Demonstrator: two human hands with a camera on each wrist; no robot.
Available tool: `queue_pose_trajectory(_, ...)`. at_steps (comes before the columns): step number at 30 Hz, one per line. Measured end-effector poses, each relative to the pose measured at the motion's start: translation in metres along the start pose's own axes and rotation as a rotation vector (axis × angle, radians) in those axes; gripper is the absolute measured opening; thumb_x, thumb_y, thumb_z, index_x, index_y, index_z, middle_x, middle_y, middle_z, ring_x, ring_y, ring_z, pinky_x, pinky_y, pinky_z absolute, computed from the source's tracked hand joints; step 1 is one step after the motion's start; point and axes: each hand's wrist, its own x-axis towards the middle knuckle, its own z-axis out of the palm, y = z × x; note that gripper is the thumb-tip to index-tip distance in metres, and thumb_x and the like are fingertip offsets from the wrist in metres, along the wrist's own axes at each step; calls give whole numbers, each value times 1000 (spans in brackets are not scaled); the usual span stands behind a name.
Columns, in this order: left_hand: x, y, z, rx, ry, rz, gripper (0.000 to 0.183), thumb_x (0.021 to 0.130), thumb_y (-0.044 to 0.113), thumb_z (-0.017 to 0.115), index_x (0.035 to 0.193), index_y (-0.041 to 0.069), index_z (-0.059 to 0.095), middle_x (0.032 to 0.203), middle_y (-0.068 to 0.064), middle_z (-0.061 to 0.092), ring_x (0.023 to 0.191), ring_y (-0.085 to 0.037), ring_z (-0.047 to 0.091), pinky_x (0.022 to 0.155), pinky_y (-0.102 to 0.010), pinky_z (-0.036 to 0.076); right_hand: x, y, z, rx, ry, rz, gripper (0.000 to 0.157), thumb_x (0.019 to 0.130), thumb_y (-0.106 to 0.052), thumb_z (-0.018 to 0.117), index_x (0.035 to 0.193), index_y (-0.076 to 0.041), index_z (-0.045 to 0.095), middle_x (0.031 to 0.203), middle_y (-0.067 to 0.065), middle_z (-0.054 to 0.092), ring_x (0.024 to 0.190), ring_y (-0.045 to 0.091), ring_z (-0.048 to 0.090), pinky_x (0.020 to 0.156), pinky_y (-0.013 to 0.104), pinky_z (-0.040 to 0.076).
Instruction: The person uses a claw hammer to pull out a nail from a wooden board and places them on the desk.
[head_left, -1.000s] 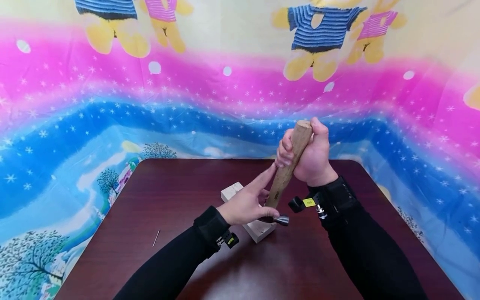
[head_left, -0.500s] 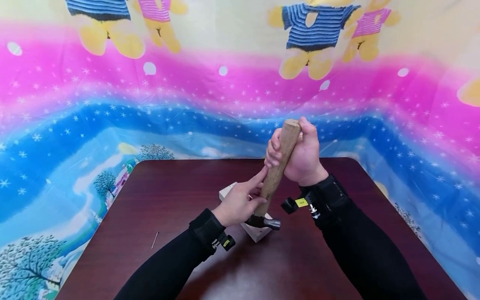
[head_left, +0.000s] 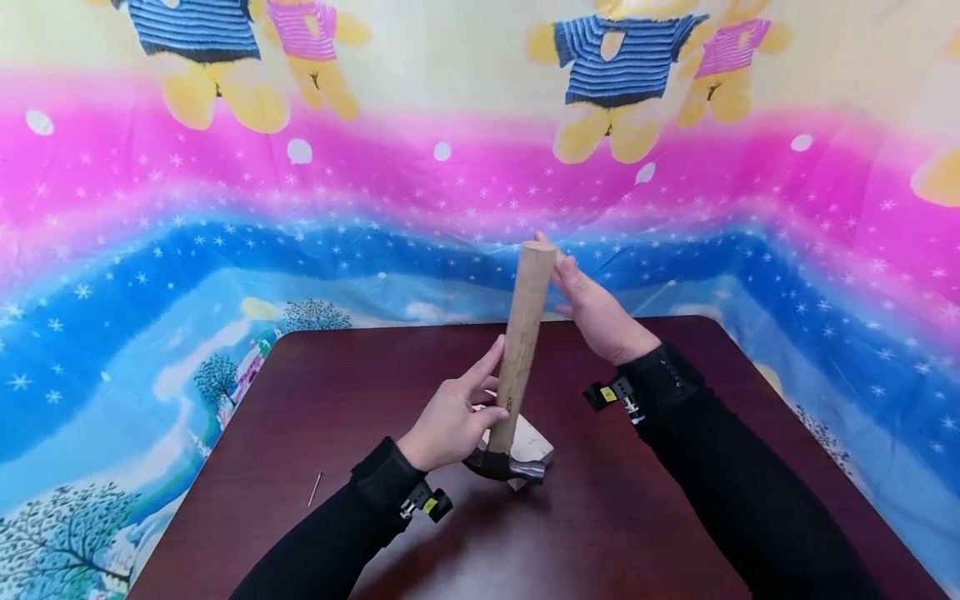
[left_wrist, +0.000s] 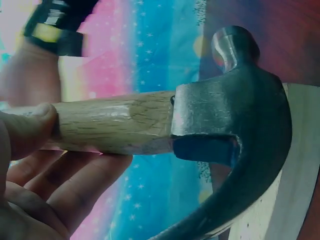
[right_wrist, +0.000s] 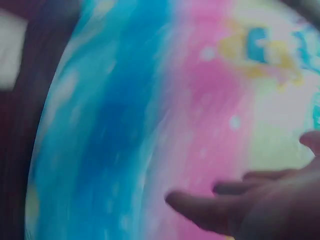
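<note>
A claw hammer [head_left: 523, 333] stands nearly upright with its wooden handle up and its metal head low. My left hand [head_left: 450, 417] pinches the handle a little above the head, thumb on one side and fingers on the other. In the left wrist view the hammer head [left_wrist: 240, 110] shows its round face and curved claw. My right hand [head_left: 600, 321] is beside the handle's top end with its fingers extended; the right wrist view shows nothing in those fingers [right_wrist: 200, 207]. Behind the hammer head lies a pale wooden block [head_left: 531, 437], partly covered by hammer and left hand.
A thin nail [head_left: 315, 489] lies on the dark red-brown table [head_left: 637, 517], left of the left forearm. A printed cloth [head_left: 420, 208] with bears and snowflakes hangs behind and around the table.
My right hand has released its grip on the hammer handle and straightened its fingers. The hammer has moved left and tilted closer to upright, while the left hand keeps holding it.
</note>
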Motion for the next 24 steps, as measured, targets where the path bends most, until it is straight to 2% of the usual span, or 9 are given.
queue_pose_trajectory(2, -7, 3, -8, -34, 6, -47, 88, 82, 4, 62, 142, 39, 7, 110, -4, 60, 99, -12, 59, 66, -24, 51, 0, 15, -8, -232, 64, 52, 51, 92, -54, 18, 140, -44, 4, 146, -19, -3, 134, 6, -6, 99, 63, 7)
queue_pose_trajectory(4, -13, 10, -16, -69, 19, -96, 89, 82, 2, 61, 141, 41, 8, 110, -5, 59, 99, -14, 59, 66, -25, 51, -2, 29, -19, -421, 124, 108, 55, 90, -56, 25, 139, -46, 1, 146, -15, -13, 132, 10, -17, 98, 64, 1)
queue_pose_trajectory(7, -25, 19, -28, -122, 38, -163, 89, 82, -1, 60, 141, 42, 9, 110, -9, 58, 98, -20, 60, 66, -30, 52, -6, 49, -32, -589, 187, 185, 62, 87, -60, 32, 138, -47, -2, 145, -8, -21, 130, 20, -25, 92, 70, -3)
queue_pose_trajectory(11, -35, 25, -41, -165, 63, -241, 89, 82, -2, 59, 141, 41, 8, 108, -11, 58, 94, -23, 61, 67, -36, 52, -9, 67, -48, -791, 240, 228, 70, 84, -64, 35, 139, -44, -4, 145, -4, -24, 127, 26, -31, 85, 73, -10)
queue_pose_trajectory(17, -48, 9, -54, -272, 94, -371, 92, 81, -6, 58, 140, 44, 7, 105, -12, 59, 90, -24, 62, 63, -40, 52, -12, 89, -65, -1009, 262, 263, 77, 79, -70, 34, 140, -40, -3, 146, 1, -24, 123, 28, -35, 83, 70, -18)
queue_pose_trajectory(21, -57, -10, -57, -323, 82, -408, 94, 81, -6, 59, 138, 48, 7, 101, -13, 59, 85, -26, 63, 60, -42, 52, -17, 109, -80, -1083, 263, 324, 79, 78, -73, 31, 140, -40, -4, 145, 3, -26, 121, 29, -38, 80, 68, -23)
queue_pose_trajectory(24, -65, -25, -58, -328, 83, -432, 94, 81, -4, 60, 137, 50, 7, 97, -15, 59, 80, -27, 64, 58, -44, 52, -21, 123, -87, -1094, 264, 362, 78, 78, -73, 30, 140, -39, -4, 144, 3, -27, 119, 29, -39, 77, 66, -27)
